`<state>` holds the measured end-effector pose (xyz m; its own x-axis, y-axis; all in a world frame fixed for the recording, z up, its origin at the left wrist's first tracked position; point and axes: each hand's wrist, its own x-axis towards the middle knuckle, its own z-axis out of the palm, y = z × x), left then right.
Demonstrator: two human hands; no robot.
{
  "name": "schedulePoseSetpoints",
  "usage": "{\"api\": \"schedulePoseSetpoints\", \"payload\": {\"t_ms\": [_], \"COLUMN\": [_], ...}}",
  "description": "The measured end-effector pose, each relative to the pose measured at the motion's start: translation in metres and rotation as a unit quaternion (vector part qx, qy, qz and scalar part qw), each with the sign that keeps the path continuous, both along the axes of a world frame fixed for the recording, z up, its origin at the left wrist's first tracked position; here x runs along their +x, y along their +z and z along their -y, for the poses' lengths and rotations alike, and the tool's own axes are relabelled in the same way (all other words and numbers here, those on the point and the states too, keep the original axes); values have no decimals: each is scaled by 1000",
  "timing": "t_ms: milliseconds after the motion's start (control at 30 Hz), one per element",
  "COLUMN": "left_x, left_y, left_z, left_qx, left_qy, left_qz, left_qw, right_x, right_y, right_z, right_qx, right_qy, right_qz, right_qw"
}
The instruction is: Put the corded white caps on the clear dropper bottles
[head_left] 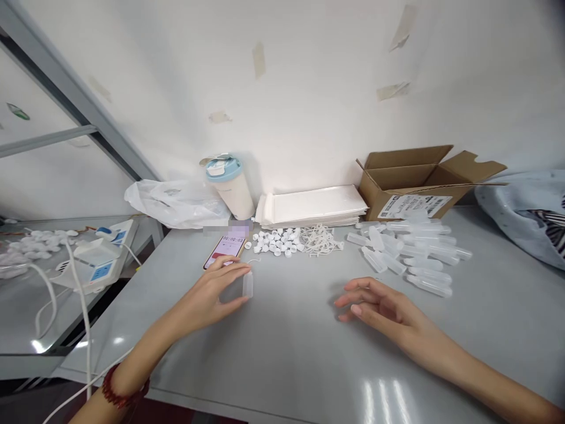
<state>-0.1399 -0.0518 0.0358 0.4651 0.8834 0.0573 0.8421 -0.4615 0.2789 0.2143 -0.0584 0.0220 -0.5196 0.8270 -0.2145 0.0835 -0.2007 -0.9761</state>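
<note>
My left hand [212,293] has its thumb and fingertips at the two ends of a small translucent plastic bottle [248,285]. A thin white loop of cord [254,260] lies just beyond its fingertips. Over the right half of the table, my right hand [379,309] is loosely curled with fingers apart and nothing in them. Behind that hand lies a heap of translucent plastic bottles [426,264]. Between the hands, further back, are a pile of small white caps [277,241] and a tangle of white cord loops [321,240].
A phone [224,249] with a running timer lies beyond my left hand. Along the wall stand a plastic bag [176,203], a blue-lidded cup [232,188], a stack of white sheets or envelopes [313,206] and an open cardboard box [415,182]. Cables [83,306] hang at left.
</note>
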Motion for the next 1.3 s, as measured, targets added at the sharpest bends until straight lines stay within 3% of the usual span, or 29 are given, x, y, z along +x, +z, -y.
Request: {"api": "schedulePoseSetpoints", "payload": {"t_ms": [267, 533, 933, 1067, 1200, 1300], "left_x": [-7, -10, -13, -11, 6, 31], "left_y": [10, 12, 12, 20, 38, 44], "left_z": [-8, -8, -13, -11, -8, -16], "left_qx": [2, 1, -7, -18, -5, 65], "left_qy": [-23, -8, -21, -6, 23, 11], "left_qz": [-46, -73, -44, -21, 36, 77], "left_qw": [999, 997, 999, 1000, 999, 995], "right_x": [-1, -1, -2, -1, 3, 11], "right_y": [-1, -1, 0, -1, 3, 2], "right_z": [-2, -3, -3, -4, -11, -21], "right_qx": [0, 9, 26, 37, 105, 226], "right_qy": [3, 4, -1, 2, -13, -68], "right_qz": [16, 29, 49, 52, 97, 204], "right_qw": [1000, 1000, 998, 998, 990, 950]}}
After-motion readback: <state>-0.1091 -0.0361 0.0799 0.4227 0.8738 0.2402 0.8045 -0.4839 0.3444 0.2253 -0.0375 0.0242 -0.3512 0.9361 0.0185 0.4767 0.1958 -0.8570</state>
